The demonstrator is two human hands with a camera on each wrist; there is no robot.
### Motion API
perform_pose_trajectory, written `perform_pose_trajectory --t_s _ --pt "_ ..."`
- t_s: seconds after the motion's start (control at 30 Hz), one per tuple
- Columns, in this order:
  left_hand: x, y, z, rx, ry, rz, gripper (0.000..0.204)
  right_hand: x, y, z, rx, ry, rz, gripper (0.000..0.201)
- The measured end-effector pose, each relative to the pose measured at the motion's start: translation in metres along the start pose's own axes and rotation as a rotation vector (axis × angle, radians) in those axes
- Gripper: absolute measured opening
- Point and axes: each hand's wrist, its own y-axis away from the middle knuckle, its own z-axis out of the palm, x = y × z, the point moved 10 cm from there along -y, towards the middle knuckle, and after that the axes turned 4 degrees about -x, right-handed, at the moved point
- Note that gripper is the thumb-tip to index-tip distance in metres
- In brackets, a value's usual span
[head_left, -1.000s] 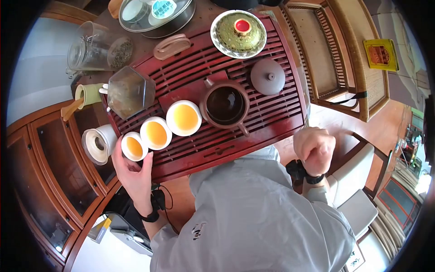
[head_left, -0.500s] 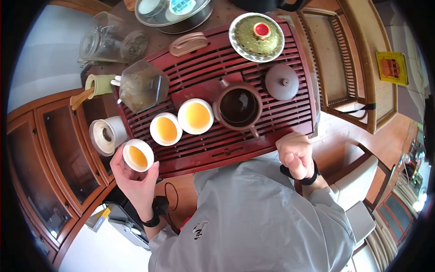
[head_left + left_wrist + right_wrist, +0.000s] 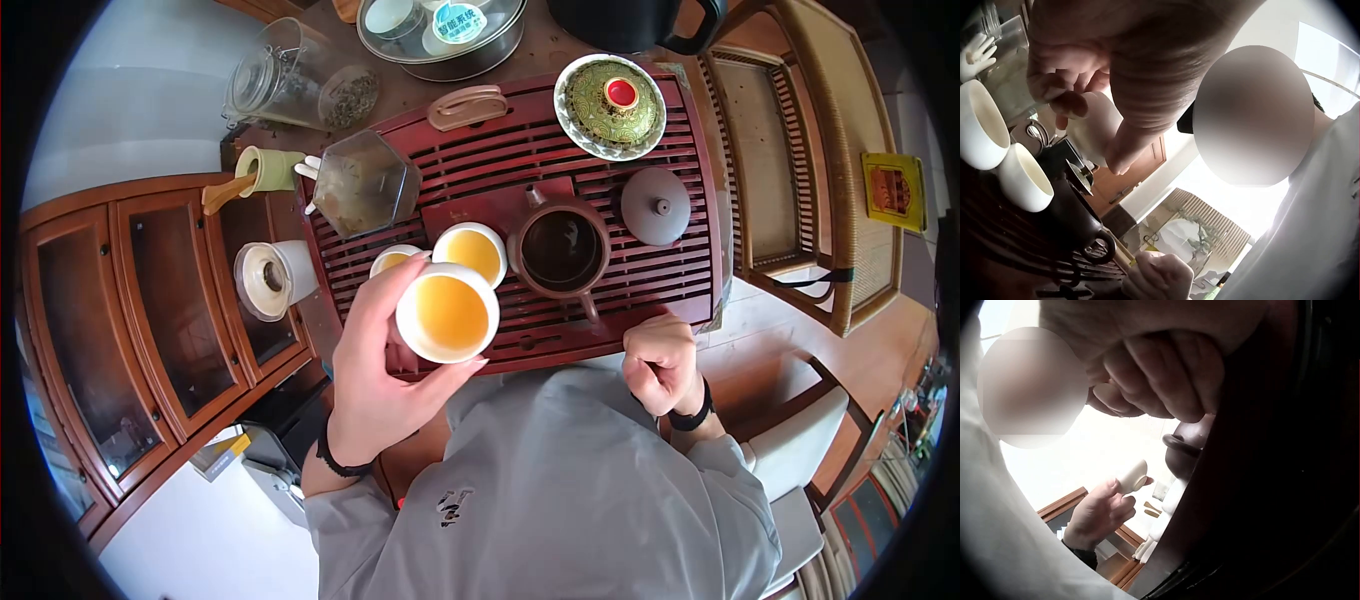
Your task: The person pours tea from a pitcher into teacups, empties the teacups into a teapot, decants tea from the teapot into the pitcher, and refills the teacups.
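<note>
My left hand (image 3: 385,365) pinches a small white teacup (image 3: 447,313) of amber tea between thumb and fingers. In the head view the cup is raised in front of my body, over the front of the slatted red tea tray (image 3: 560,340). Behind it stand two more white cups of tea, one partly hidden (image 3: 392,259) and one fuller in view (image 3: 470,252). To their right sits a brown clay teapot (image 3: 560,248) without its lid; the grey-brown lid (image 3: 656,206) lies beside it. My right hand (image 3: 661,364) rests curled at the tray's front right edge, holding nothing.
A hexagonal glass pitcher (image 3: 366,184) and a green patterned lidded bowl (image 3: 611,106) stand on the tray. Beyond its edges are a white strainer cup (image 3: 285,277), a glass jar (image 3: 285,80), a round metal tin (image 3: 470,68) and a black kettle (image 3: 625,22).
My left hand has lifted the teacup off the tray's left front and brought it rightward and nearer the head camera. The right hand stays curled by the tray edge. The head view has shifted.
</note>
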Motion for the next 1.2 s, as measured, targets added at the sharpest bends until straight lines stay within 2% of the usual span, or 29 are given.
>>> perform_pose_trajectory --t_s 0.13,0.23,0.33,0.4,0.57,0.63,0.67,0.73,0.77,0.8,0.87,0.93,1.03,1.2 --pt "0.003 -0.009 0.006 -0.082 -0.080 -0.040 0.085 -0.002 -0.001 -0.001 -0.010 -0.021 -0.020 0.020" --pt "0.013 -0.019 0.012 -0.094 -0.173 0.006 0.084 -0.005 -0.003 -0.002 -0.007 -0.026 -0.032 0.018" --pt "0.013 -0.027 0.019 -0.128 -0.172 -0.058 0.083 -0.004 -0.002 -0.001 -0.005 -0.026 -0.041 0.017" --pt "0.022 -0.032 0.024 -0.120 -0.269 0.033 0.083 -0.006 -0.004 -0.002 -0.003 -0.034 -0.038 0.017" --pt "0.038 -0.043 0.032 -0.110 -0.466 0.102 0.076 -0.005 -0.004 -0.003 -0.021 -0.005 -0.027 0.020" --pt "0.056 -0.044 0.038 -0.086 -0.671 0.279 0.074 -0.005 -0.004 -0.003 -0.031 -0.001 -0.022 0.020" --pt "0.058 -0.045 0.039 -0.087 -0.675 0.278 0.074 -0.005 -0.004 -0.003 -0.028 -0.009 -0.018 0.021" --pt "0.068 -0.044 0.048 -0.078 -0.840 0.364 0.063 -0.004 -0.005 -0.003 -0.026 -0.019 -0.017 0.022" --pt "0.072 -0.042 0.053 -0.007 -0.904 0.471 0.051 -0.004 -0.004 -0.003 -0.031 -0.016 -0.016 0.022" --pt "0.074 -0.043 0.055 -0.007 -0.905 0.471 0.051 -0.004 -0.004 -0.003 -0.036 -0.013 -0.014 0.022" --pt "0.089 -0.040 0.072 -0.035 -1.144 0.612 0.044 -0.004 -0.004 -0.003 -0.033 -0.014 -0.009 0.022" --pt "0.091 -0.039 0.083 -0.073 -1.207 0.554 0.048 -0.004 -0.004 -0.004 -0.031 -0.013 -0.006 0.022" --pt "0.089 -0.031 0.096 -0.065 -1.267 0.673 0.040 -0.002 -0.004 -0.003 -0.044 -0.008 -0.005 0.023" --pt "0.087 -0.030 0.100 -0.004 -1.313 0.727 0.039 0.000 -0.003 -0.004 -0.010 -0.029 -0.012 0.025"
